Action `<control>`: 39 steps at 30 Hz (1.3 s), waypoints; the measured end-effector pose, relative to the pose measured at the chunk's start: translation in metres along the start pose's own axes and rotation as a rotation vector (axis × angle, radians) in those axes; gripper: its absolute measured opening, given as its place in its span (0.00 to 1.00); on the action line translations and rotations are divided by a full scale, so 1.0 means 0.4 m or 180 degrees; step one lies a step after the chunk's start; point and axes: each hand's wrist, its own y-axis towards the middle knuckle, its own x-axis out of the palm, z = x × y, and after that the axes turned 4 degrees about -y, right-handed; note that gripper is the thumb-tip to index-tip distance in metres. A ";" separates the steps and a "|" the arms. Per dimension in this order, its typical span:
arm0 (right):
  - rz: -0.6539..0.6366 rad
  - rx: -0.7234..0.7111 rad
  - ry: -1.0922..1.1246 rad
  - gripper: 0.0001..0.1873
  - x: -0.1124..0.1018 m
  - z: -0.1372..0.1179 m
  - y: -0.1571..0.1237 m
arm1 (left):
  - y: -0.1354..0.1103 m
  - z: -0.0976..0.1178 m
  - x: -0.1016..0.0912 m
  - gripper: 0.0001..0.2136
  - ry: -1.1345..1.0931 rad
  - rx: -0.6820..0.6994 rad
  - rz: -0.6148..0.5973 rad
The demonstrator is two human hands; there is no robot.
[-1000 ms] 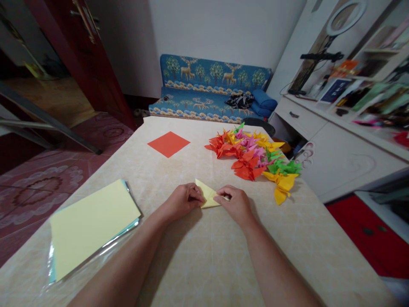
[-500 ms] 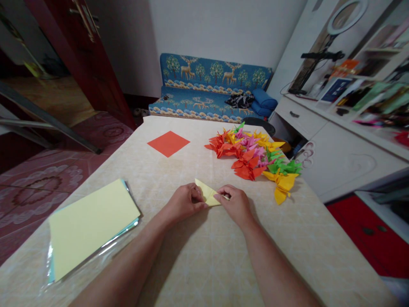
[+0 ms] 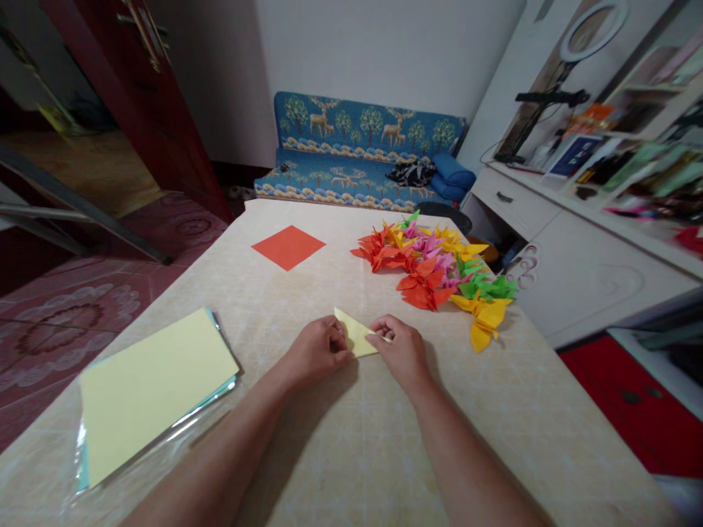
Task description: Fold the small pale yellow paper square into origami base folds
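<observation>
A small folded yellow paper (image 3: 356, 334) lies on the beige table (image 3: 340, 439) in front of me. My left hand (image 3: 317, 351) has its fingers curled and pinches the paper's left edge. On the other side, my right hand (image 3: 400, 350) presses and pinches the right edge with bent fingers. Only a pointed corner of the paper shows between the two hands.
A pile of colourful folded paper cranes (image 3: 439, 272) sits at the back right. A flat orange square sheet (image 3: 288, 247) lies at the back middle. A stack of yellow paper in a plastic sleeve (image 3: 151, 391) rests at the left. A white cabinet (image 3: 582, 263) stands right of the table.
Both hands stay on the yellow paper with only slight finger shifts along its folds. The view has moved a little.
</observation>
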 end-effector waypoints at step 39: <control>-0.0008 -0.0088 -0.0492 0.01 -0.007 -0.032 0.002 | 0.002 -0.002 0.001 0.05 -0.0062 -0.0204 0.0244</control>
